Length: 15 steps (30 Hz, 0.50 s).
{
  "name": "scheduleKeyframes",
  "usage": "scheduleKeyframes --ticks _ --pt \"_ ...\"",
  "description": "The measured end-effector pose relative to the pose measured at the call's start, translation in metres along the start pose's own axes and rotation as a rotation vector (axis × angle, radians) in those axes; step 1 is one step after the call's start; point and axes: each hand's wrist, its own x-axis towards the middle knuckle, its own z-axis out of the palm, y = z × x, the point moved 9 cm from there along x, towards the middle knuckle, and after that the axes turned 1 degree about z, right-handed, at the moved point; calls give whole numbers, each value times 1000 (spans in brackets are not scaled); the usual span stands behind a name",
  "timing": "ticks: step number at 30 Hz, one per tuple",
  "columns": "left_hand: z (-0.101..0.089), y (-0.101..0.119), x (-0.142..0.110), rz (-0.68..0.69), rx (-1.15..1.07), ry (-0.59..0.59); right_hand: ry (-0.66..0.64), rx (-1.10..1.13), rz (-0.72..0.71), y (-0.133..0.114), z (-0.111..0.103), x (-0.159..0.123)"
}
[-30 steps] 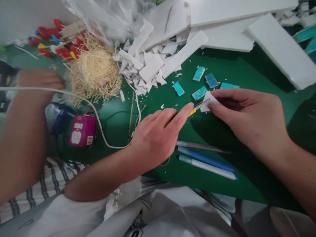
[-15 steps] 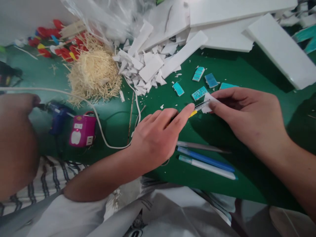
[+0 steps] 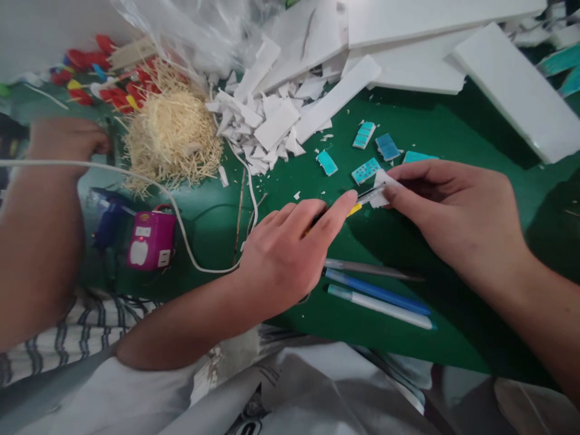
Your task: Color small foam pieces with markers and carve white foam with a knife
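Observation:
My left hand is closed around a small craft knife with a yellow body, index finger stretched along it. The blade tip touches a small white foam piece pinched in my right hand, just above the green mat. Several small teal painted tiles lie just beyond the two hands.
Three pens lie near me below the hands. White foam scraps and long foam boards fill the back. A heap of thin wooden sticks, a pink box, a white cord and another person's arm occupy the left.
My hands have stayed almost still on the knife and foam piece. The other person's hand at the left moved toward me, then back up beside the stick heap.

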Motion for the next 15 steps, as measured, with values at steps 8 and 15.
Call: scheduleKeyframes --ticks 8,15 --pt "0 1 -1 3 30 14 17 40 28 1 1 -2" --pt "2 2 0 9 24 -4 31 81 125 -1 3 0"
